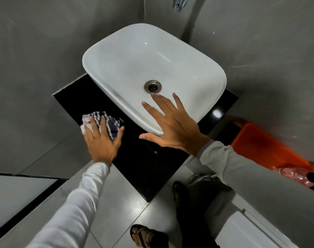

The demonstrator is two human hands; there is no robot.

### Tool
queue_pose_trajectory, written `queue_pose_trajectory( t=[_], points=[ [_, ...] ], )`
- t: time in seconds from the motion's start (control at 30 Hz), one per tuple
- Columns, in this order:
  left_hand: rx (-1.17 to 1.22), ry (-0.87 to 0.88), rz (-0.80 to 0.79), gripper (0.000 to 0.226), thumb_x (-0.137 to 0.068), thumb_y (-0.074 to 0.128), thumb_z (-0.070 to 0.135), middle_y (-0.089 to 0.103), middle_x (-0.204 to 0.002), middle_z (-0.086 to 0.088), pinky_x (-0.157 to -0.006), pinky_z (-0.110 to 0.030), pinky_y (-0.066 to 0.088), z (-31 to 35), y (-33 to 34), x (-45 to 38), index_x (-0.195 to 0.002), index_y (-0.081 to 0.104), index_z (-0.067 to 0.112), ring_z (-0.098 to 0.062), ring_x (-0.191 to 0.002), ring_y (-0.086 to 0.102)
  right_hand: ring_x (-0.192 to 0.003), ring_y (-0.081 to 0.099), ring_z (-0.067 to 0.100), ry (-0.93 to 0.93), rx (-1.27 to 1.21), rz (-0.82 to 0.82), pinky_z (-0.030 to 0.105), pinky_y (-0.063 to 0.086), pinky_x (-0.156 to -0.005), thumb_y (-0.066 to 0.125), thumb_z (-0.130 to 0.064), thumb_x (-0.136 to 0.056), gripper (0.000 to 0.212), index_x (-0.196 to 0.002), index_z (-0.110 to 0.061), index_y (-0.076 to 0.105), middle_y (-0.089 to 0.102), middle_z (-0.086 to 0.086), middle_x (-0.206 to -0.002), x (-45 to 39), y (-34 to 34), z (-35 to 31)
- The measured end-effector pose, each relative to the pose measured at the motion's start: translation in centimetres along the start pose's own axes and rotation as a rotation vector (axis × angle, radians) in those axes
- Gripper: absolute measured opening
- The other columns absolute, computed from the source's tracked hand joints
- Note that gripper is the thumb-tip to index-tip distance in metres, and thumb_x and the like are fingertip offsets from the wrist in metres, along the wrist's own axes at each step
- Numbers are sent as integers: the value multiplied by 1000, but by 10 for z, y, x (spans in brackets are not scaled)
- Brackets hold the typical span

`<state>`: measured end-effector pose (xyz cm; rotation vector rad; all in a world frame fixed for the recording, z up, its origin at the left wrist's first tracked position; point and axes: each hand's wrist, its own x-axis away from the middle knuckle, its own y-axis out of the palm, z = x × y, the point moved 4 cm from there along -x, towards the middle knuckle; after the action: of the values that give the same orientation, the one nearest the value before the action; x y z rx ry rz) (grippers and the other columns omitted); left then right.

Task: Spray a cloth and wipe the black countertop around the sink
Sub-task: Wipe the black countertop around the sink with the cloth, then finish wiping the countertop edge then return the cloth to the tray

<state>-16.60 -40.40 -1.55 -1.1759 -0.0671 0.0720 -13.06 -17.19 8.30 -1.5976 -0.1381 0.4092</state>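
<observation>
The black worktop (pixel 140 163) juts from the grey wall as a small slab, and the white sink (pixel 131 68) sits on it as the landmark for everything else, covering most of it and leaving only narrow strips bare. The widest bare strip lies left of and in front of the sink, which is likely why the wiping is happening there. An orange bin (pixel 267 149) stands on the floor to the right of the sink, below worktop level and well clear of the work. The right hand (pixel 172 126) lies over the near rim of the sink, fingers (pixel 176 100) spread wide and holding nothing; it looks placed to steady the body, though whether the palm rests on the rim I cannot tell. The left hand (pixel 102 140) presses flat on the checked cloth (pixel 106 120), fingers apart and laid over it rather than curled round it, a hold that suits pushing across a flat surface. The bunched cloth lies on the worktop just left of the sink's near corner. No spray bottle shows, so the spraying seems done.
</observation>
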Motion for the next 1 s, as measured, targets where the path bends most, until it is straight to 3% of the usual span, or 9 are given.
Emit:
queue_pose_trajectory(
  t=[0.2, 0.33, 0.43, 0.5, 0.6, 0.7, 0.77, 0.87, 1.0],
  points=[
    [-142, 328, -131, 70, -101, 38, 49, 33, -169, -24, -128, -60, 30, 55, 34, 132, -160, 40, 11, -47, -157, 30, -155, 36, 35, 15, 3, -44, 67, 21, -127, 35, -86, -89, 100, -162, -18, 33, 36, 22, -167, 0, 2, -1],
    [-130, 528, -244, 65, -99, 60, 41, 43, -165, -17, -127, -54, 31, 95, 46, 193, -157, 46, 16, -39, -154, 39, -157, 32, 31, 53, -59, -33, 61, 16, -131, 37, -84, -91, 100, -165, -18, 24, 32, 19, -170, 3, -4, -2],
    [-99, 670, -328, 65, -88, 78, 39, 57, -156, -12, -122, -50, 37, 128, 50, 226, -147, 60, 21, -35, -145, 54, -159, 29, 30, 131, -309, 37, 58, 16, -132, 56, -65, -97, 91, -164, -12, 25, 32, 18, -170, 8, -24, -3],
    [24, 671, -361, 63, -92, 76, 31, 45, -164, -13, -121, -49, 45, 145, 48, 231, -151, 55, 20, -35, -153, 41, -157, 32, 33, 234, -555, 168, 55, 22, -131, 65, -48, -97, 82, -160, -6, 34, 36, 20, -167, 24, -42, 3],
    [221, 649, -443, 62, -111, 43, 19, -6, -177, -2, -135, -44, 18, 172, 46, 224, -167, 16, 25, -24, -164, -12, -155, 34, 13, 501, -774, 357, 31, 26, -130, 54, -48, -101, 69, -158, -13, 39, 41, 7, -165, 83, -62, 31],
    [403, 741, -314, 68, -108, 46, 14, 1, -178, -4, -135, -47, 16, 211, 28, 210, -167, 12, 20, -23, -166, 0, -122, 51, -21, 913, -854, 543, -6, 33, -101, 49, -73, -95, 69, -144, -25, 56, 61, -22, -137, 167, -64, 61],
    [546, 774, -338, 78, -107, 48, 19, -2, -179, 2, -135, -37, 16, 244, 23, 203, -167, -2, 31, -17, -166, 3, -103, 70, -11, 1163, -1266, 566, 8, 53, -88, 63, -87, -74, 72, -116, -31, 75, 78, -22, -113, 213, -47, 78],
    [678, 793, -529, 97, -105, 57, 33, -28, -173, 15, -127, -7, 4, 290, 33, 201, -160, -22, 42, 3, -161, -13, -110, 78, 19, 1244, -1963, 411, 43, 61, -90, 72, -64, -83, 44, -113, -33, 81, 81, 0, -122, 248, -19, 86],
    [605, 792, -653, 129, -83, 75, 58, -36, -169, 15, -115, 7, 1, 329, 61, 196, -159, -26, 32, 14, -154, -22, -118, 75, 30, 1243, -2134, 579, 41, 66, -94, 62, -25, -99, 39, -134, -10, 70, 77, 14, -129, 276, -6, 123]
  ],
)
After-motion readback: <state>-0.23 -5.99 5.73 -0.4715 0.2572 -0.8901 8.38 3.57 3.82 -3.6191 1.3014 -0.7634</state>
